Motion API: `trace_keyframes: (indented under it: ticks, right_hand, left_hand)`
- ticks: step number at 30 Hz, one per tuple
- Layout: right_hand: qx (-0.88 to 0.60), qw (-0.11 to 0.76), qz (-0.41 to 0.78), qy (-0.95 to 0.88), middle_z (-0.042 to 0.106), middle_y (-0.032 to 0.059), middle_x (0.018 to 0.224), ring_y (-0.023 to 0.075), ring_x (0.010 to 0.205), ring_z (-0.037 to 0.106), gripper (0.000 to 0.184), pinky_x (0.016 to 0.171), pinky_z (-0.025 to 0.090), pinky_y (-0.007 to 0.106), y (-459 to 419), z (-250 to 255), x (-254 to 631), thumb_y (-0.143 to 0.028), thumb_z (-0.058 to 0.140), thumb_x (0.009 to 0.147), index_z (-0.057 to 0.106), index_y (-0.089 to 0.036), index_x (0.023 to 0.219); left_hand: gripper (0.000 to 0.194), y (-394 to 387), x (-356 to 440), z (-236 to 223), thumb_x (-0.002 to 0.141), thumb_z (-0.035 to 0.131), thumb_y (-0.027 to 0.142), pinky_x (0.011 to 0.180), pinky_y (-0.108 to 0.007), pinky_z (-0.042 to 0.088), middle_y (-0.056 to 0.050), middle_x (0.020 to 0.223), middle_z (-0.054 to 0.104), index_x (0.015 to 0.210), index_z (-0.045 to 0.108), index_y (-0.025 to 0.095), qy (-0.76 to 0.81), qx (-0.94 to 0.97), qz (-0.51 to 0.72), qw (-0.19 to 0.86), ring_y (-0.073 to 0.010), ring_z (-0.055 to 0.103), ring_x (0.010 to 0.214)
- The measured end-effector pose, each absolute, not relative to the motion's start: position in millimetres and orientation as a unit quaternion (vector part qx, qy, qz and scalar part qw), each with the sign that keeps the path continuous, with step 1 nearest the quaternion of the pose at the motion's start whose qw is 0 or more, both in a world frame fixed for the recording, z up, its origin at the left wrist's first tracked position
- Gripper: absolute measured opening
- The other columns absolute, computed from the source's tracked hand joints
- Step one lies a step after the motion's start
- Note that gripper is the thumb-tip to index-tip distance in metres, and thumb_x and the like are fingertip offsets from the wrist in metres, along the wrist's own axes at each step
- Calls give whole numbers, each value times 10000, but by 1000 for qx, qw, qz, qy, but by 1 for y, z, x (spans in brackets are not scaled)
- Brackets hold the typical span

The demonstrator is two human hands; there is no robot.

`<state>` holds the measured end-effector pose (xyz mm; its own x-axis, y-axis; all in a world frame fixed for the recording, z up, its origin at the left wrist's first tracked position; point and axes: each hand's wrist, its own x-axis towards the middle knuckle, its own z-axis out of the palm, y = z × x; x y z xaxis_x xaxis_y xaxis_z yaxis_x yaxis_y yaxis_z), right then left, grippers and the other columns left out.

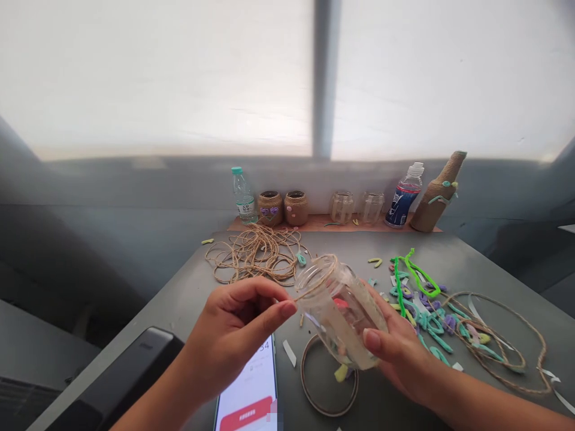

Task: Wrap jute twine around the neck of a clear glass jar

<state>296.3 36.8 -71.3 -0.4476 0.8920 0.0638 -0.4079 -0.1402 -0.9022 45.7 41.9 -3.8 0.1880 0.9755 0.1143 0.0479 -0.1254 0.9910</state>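
Note:
My right hand (395, 353) grips a clear glass jar (341, 314) around its lower body and tilts it, with its mouth toward the upper left. A few turns of jute twine (321, 269) circle the jar's neck. One strand runs from them to my left hand (233, 329), pinched between the thumb and fingertips. Scraps of pink and other colours show inside the jar. A loose tangle of the same twine (256, 254) lies on the table beyond my left hand.
Teal, green and purple pipe cleaner pieces (426, 317) lie tangled with twine at right. A twine ring (330, 413) and a lit phone (247, 389) lie near me. A black device (121, 371) sits at the left edge. A back shelf (332, 222) holds bottles and jars, some twine-wrapped.

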Motion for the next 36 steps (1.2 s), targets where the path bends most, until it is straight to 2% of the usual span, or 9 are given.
trace_keyframes:
  ticks: [7, 13, 24, 29, 32, 34, 36]
  right_hand:
    - [-261, 450, 716, -466, 633, 94, 1234, 266, 1099, 605, 655, 821, 498, 343, 37, -66, 296, -445, 808, 793, 521, -283, 1359]
    - [-249, 447, 725, -462, 636, 101, 1255, 260, 1050, 633, 582, 793, 502, 338, 36, -62, 293, -441, 807, 782, 575, -266, 1286]
    - [-225, 444, 749, -437, 581, 116, 1370, 273, 1082, 619, 643, 757, 538, 338, 32, -57, 291, -449, 801, 794, 534, -280, 1354]
    - [-227, 446, 756, -422, 618, 110, 1330, 254, 1029, 644, 615, 719, 538, 311, 30, -54, 290, -448, 792, 808, 563, -283, 1354]
    - [-224, 443, 761, -417, 682, 95, 1169, 209, 881, 651, 595, 668, 535, 286, 31, -54, 289, -488, 785, 806, 597, -274, 1328]
    - [-222, 428, 770, -419, 694, 91, 1065, 209, 832, 646, 655, 635, 529, 276, 32, -54, 289, -564, 808, 759, 617, -252, 1302]
    - [-227, 408, 776, -425, 679, 96, 1089, 237, 885, 652, 796, 616, 529, 266, 33, -54, 288, -602, 894, 625, 621, -247, 1282]
  left_hand:
    - [149, 42, 44, -6, 786, 835, 365, 459, -219, 298, 27, 574, 514, 743, 758, 246, 410, 578, 501, 497, -111, 377, 526]
    - [135, 42, 44, -8, 800, 830, 355, 459, -215, 301, 24, 599, 526, 751, 761, 250, 395, 582, 504, 500, -109, 387, 536]
    - [214, 43, 46, -8, 844, 790, 379, 453, -212, 307, 46, 560, 487, 730, 704, 219, 387, 597, 473, 520, -93, 369, 501]
    - [263, 44, 47, -8, 852, 771, 416, 457, -227, 296, 46, 554, 477, 724, 666, 212, 395, 599, 464, 519, -100, 367, 499]
    - [301, 44, 46, -10, 865, 748, 448, 465, -239, 271, 51, 543, 463, 721, 631, 211, 399, 601, 437, 536, -102, 354, 497]
    - [327, 44, 45, -12, 873, 731, 475, 470, -242, 258, 56, 533, 457, 722, 605, 213, 396, 598, 417, 558, -102, 342, 491]
    - [350, 45, 44, -14, 874, 724, 494, 475, -243, 260, 57, 528, 465, 715, 584, 214, 389, 595, 409, 573, -101, 339, 487]
